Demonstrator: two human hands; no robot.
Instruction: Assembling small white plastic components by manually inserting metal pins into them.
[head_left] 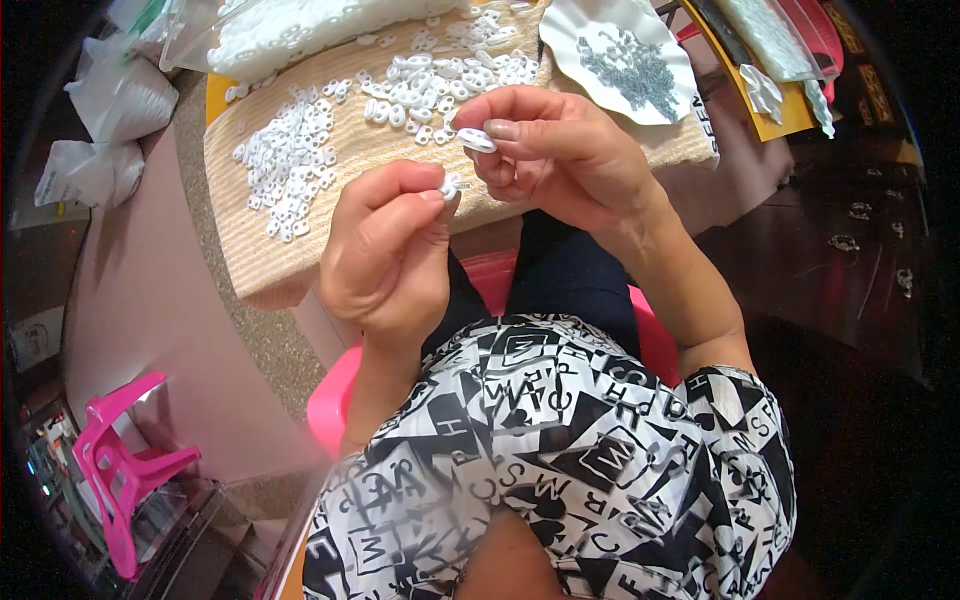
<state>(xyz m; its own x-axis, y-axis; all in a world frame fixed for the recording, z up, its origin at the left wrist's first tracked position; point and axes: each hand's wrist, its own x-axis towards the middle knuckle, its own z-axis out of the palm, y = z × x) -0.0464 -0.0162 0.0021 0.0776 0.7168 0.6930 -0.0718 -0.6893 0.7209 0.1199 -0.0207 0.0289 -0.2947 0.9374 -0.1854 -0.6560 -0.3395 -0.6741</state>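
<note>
Both of my hands are raised above the near edge of a low table covered with a striped beige towel (240, 225). My left hand (385, 245) pinches a small white plastic piece (449, 186), and a thin metallic bit seems to stick out of it toward the right. Just above and to the right, my right hand (575, 150) grips a white oval plastic piece (476, 140) between thumb and fingers. The two pieces are apart. Beyond my hands lies a pile of white oval pieces (440, 85). Flatter white pieces with holes (290, 160) form another pile at the left.
A white scalloped dish (560, 35) with many small grey parts stands at the far right. At the back is a clear tub (190, 45) of white pieces. Plastic bags (125, 90) hang left; a pink stool (120, 460) stands lower left. Dark furniture (830, 260) borders the right.
</note>
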